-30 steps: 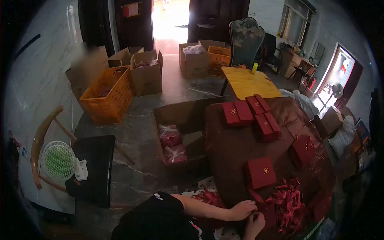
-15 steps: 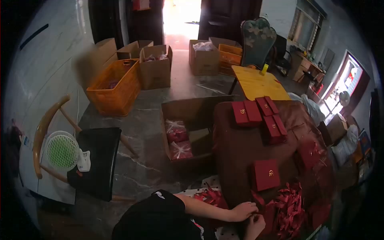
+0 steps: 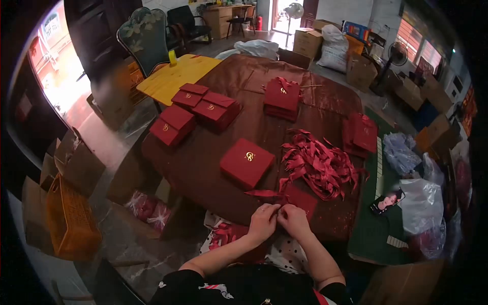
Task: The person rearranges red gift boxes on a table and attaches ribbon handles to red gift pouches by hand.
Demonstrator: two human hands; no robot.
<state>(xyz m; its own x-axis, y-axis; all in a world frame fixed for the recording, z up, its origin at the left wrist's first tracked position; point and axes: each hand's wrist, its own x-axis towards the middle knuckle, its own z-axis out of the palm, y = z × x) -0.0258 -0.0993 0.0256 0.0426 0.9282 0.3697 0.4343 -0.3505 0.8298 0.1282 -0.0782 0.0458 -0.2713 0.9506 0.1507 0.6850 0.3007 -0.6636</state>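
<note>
At the near edge of the brown-covered table, my left hand (image 3: 263,221) and my right hand (image 3: 294,219) meet with fingers pinched together. A strip of red ribbon (image 3: 265,193) runs to the fingertips, which partly hide it. A flat red bag (image 3: 304,201) lies just beyond and touches my right hand. Behind it is a tangled heap of red ribbons (image 3: 325,165). A stack of red bags with a gold emblem (image 3: 247,162) sits left of the heap, beyond my left hand.
More red bags (image 3: 217,109) stand at the far left of the table, others (image 3: 282,99) at the back and right (image 3: 362,134). A green board (image 3: 368,239) with a phone (image 3: 387,201) lies at right. An open carton (image 3: 175,223) and an orange crate (image 3: 73,218) stand at left.
The view has swung to the right and down, so the table now fills the middle. Both hands stay close together at the ribbon, and my right forearm has come into view.
</note>
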